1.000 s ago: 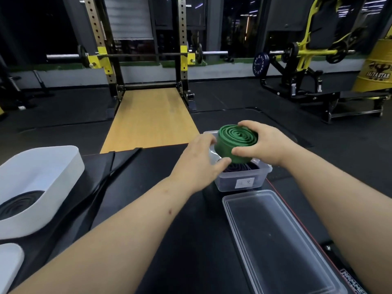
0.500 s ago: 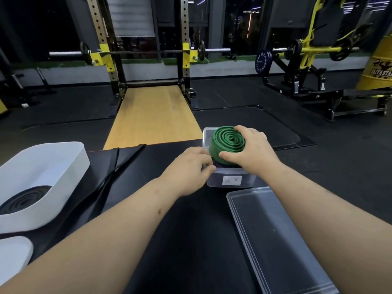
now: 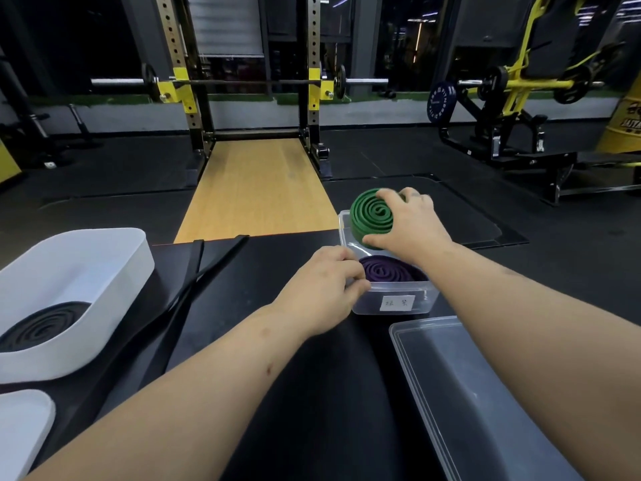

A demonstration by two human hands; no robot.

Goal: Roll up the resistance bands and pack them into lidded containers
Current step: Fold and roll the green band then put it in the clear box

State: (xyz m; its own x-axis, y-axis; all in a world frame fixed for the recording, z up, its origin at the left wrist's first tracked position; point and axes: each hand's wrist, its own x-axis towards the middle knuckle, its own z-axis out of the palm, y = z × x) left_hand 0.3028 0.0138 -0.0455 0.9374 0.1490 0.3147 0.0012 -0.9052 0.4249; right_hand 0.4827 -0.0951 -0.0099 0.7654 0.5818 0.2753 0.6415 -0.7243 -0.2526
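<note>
Currently right hand [image 3: 411, 227] grips green band roll [image 3: 371, 213] over container [image 3: 367, 306], left hand [image 3: 322, 286] pinching its rim; loosening early could unroll it.

Lighting is dim overall and comes from overhead. The windows behind the rack [image 3: 194, 109] are black, with thin streaks of reflected lamps at the upper right. The wooden platform [image 3: 249, 192] is the brightest, most evenly lit surface. The white tub [image 3: 114, 258] reads nearly washed out. The black tabletop [image 3: 329, 394] swallows detail and shows only a faint sheen.

My right hand [image 3: 409, 227] is motion-blurred at the fingertips on the green roll [image 3: 369, 216]. The label on the clear container [image 3: 421, 303] is soft and I cannot read it. The edges bow: the rack uprights lean and the lid [image 3: 485, 394] stretches.
</note>
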